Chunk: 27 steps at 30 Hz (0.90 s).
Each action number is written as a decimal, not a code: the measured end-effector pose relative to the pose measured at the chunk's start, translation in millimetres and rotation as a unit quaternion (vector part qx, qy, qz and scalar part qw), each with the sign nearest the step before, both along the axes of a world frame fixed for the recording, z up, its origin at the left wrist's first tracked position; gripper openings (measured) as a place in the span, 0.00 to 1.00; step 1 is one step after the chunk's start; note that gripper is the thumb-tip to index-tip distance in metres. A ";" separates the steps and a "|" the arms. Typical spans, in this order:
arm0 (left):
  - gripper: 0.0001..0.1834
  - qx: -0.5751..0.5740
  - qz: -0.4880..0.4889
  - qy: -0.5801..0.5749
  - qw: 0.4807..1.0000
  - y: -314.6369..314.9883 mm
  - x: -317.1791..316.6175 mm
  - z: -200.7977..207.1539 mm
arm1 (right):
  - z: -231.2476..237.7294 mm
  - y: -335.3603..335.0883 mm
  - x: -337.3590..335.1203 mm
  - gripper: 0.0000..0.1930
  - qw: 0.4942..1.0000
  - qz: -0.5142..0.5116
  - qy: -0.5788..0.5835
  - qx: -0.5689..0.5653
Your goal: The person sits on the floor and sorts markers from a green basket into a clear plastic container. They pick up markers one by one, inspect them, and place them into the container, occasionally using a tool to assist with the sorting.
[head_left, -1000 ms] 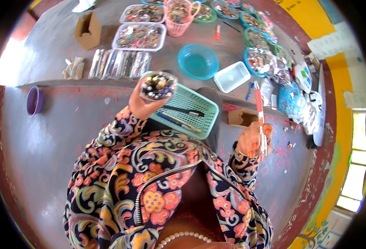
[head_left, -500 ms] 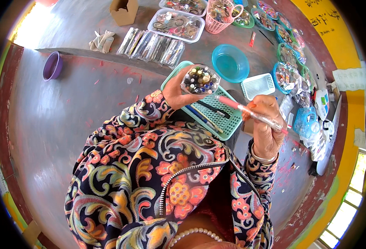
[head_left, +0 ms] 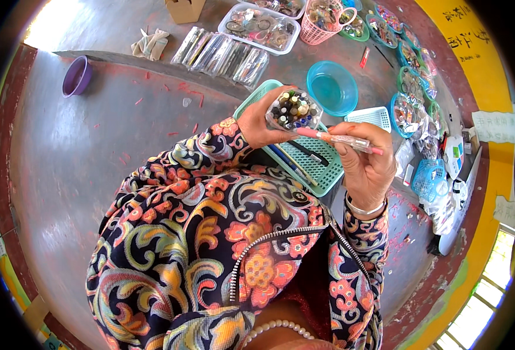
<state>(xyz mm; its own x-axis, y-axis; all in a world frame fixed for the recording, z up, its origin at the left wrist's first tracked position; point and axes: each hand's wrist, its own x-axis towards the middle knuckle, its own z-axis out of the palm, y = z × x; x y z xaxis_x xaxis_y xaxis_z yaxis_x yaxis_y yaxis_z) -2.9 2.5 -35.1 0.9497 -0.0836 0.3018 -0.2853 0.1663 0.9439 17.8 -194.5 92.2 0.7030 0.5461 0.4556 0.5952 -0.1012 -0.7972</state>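
Observation:
My left hand (head_left: 260, 120) is closed round a clear container (head_left: 295, 111) packed with pens whose white, dark, olive and blue ends point up. Between the thumb and fingers of my right hand (head_left: 367, 163) is a pink pen (head_left: 351, 140) with a clear barrel. Its left end lies close by the container's lower edge; whether they touch I cannot tell. Under both hands sits a mint-green perforated basket (head_left: 331, 175), partly hidden by them. Inside it lie a black pen (head_left: 310, 153) and several slim pens (head_left: 289, 163).
Bundles of wrapped pens (head_left: 221, 55) lie on a ledge beside a white glove (head_left: 150, 45). Beyond are a clear tub of trinkets (head_left: 260, 26) and a pink basket (head_left: 321, 22). A blue bowl (head_left: 332, 87), a white basket (head_left: 369, 118) and several filled baskets stand rightward; a purple bowl (head_left: 76, 77) is left.
My right hand has brought the pink pen leftward, up to the container's lower edge. My left hand still holds the container. The whole view has shifted slightly.

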 end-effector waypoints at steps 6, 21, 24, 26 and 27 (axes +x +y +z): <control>0.46 -0.017 0.006 0.004 1.000 -0.9 0.4 -0.4 | 3.4 9.0 9.6 0.10 0.996 0.028 -0.039 -0.081; 0.47 -0.061 -0.021 0.000 0.998 3.5 -0.2 -4.7 | -9.0 28.4 12.6 0.14 0.989 0.016 0.010 -0.147; 0.47 -0.078 -0.026 0.026 0.996 1.3 -1.5 0.8 | 3.2 24.0 4.9 0.14 0.989 -0.034 -0.064 -0.133; 0.47 -0.043 -0.013 0.002 0.999 2.5 -0.5 -0.6 | -0.9 16.6 5.7 0.14 0.974 -0.026 -0.203 -0.099; 0.47 -0.024 -0.008 -0.009 1.000 2.8 0.0 -1.4 | -2.5 15.7 2.9 0.14 0.976 -0.019 -0.191 -0.102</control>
<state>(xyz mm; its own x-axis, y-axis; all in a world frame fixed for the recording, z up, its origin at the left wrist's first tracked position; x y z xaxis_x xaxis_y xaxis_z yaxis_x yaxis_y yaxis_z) -2.9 5.3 -36.5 0.9427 -0.0832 0.3232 -0.2995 0.2163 0.9293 20.7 -178.8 89.7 0.5245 0.6292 0.5736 0.8380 -0.2623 -0.4785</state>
